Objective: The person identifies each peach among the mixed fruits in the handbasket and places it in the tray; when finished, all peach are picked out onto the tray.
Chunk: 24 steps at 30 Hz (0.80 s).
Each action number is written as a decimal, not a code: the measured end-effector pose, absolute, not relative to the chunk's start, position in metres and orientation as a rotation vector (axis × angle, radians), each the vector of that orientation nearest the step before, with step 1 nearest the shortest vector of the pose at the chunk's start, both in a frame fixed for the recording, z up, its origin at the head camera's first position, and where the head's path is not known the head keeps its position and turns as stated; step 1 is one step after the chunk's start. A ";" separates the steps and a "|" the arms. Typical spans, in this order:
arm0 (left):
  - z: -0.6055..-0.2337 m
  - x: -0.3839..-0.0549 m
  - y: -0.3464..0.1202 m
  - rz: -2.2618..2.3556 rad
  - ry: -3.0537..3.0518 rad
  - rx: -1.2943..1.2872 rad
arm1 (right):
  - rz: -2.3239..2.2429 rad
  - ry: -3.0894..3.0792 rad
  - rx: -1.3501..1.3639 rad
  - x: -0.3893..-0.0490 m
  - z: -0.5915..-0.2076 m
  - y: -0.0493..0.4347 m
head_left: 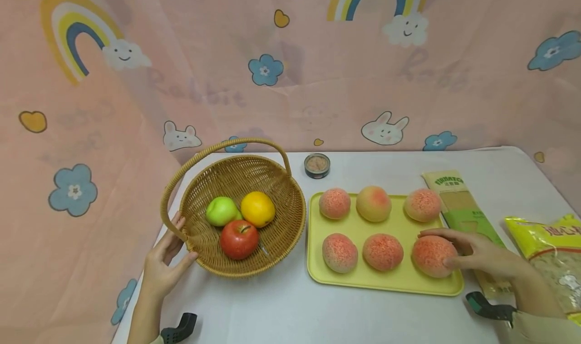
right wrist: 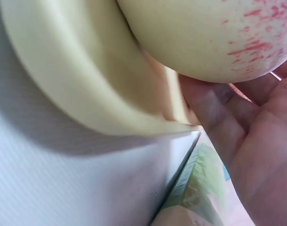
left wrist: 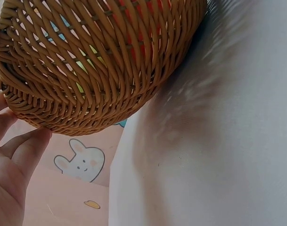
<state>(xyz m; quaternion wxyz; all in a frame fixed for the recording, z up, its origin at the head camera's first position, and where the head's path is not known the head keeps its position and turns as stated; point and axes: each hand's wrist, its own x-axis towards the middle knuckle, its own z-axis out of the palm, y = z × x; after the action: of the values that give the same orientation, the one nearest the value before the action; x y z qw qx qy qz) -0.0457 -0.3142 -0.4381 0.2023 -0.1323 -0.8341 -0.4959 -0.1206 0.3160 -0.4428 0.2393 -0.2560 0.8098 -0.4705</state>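
Observation:
My left hand [head_left: 165, 263] grips the left rim of a wicker basket [head_left: 281, 233] beside the foot of its arched handle. In the left wrist view the thumb presses the basket's woven side [left wrist: 101, 61]. Inside lie a green apple [head_left: 221, 211], an orange [head_left: 257, 209] and a red apple [head_left: 239, 239]. My right hand [head_left: 485, 255] holds a pink-speckled peach [head_left: 433, 256] at the front right corner of a yellow tray [head_left: 363, 282], thumb in front and fingers behind. In the right wrist view this peach [right wrist: 204, 37] is over the tray's corner. Several more peaches [head_left: 383, 252] sit on the tray.
A small round tin [head_left: 317, 165] stands behind the tray. To the tray's right lie a green noodle packet [head_left: 467, 208] and a yellow bag of pasta [head_left: 551, 258], partly behind my right arm. A pink printed curtain [head_left: 290, 102] closes off the back.

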 end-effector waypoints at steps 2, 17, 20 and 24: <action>-0.438 -0.046 -0.314 -1.385 -2.328 -0.370 | -1.311 2.180 -0.696 -0.122 -0.443 0.317; -0.437 -0.046 -0.313 -1.396 -2.319 -0.376 | -1.387 2.164 -0.739 -0.122 -0.449 0.314; -0.437 -0.046 -0.313 -1.396 -2.318 -0.378 | -1.389 2.164 -0.751 -0.123 -0.449 0.313; -0.437 -0.045 -0.313 -1.392 -2.321 -0.369 | -1.384 2.168 -0.749 -0.123 -0.450 0.312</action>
<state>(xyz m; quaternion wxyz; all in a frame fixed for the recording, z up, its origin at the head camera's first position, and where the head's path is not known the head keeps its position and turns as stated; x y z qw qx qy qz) -0.0454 -0.3129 -0.4366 0.2036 -0.1323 -0.8319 -0.4991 -0.1233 0.3119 -0.4496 0.2291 -0.2723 0.7878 -0.5028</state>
